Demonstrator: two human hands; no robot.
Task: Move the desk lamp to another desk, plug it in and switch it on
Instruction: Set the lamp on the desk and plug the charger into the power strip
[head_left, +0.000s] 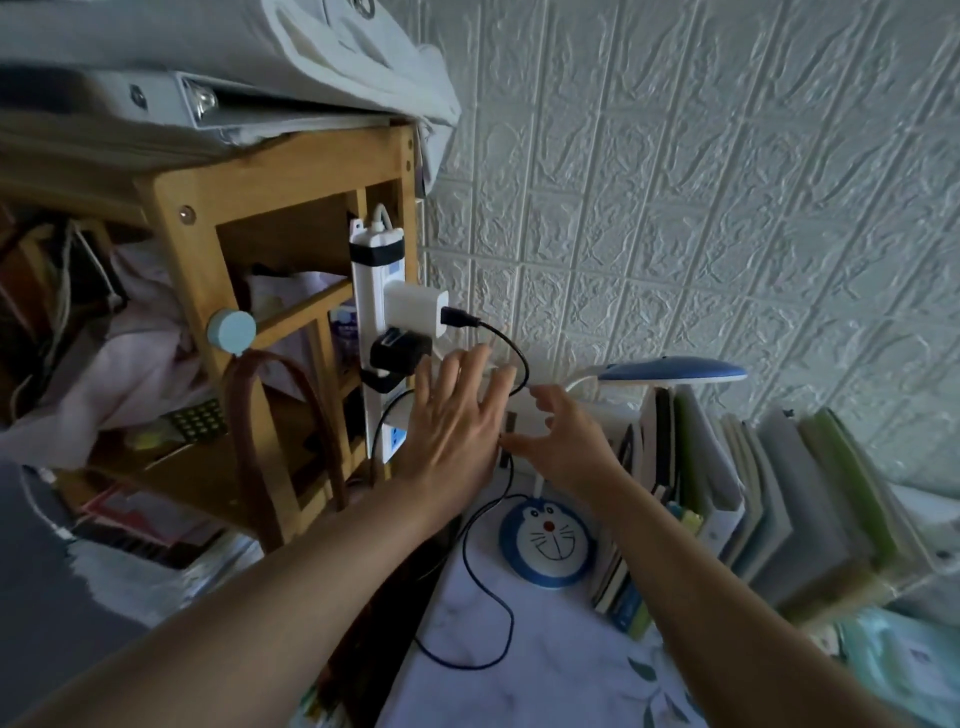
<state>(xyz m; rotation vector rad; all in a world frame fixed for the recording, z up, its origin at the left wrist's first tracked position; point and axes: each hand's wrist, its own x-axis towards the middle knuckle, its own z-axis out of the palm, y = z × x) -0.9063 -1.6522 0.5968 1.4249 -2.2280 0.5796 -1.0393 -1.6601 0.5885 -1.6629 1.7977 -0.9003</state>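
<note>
The desk lamp stands on the desk by the wall: a round blue base with a cartoon cat face and a blue-and-white head above the books. Its black cable loops over the desk up to a USB plug in a white adapter on a white power strip fixed upright to a wooden shelf. My left hand is spread open just below the adapter. My right hand hovers beside it with fingers curled and apart, close to the cable; it seems to hold nothing.
A black adapter sits under the white one on the strip. The wooden shelf at left is full of clothes and bags. A row of books and folders stands along the wall at right. The desk has a floral cloth.
</note>
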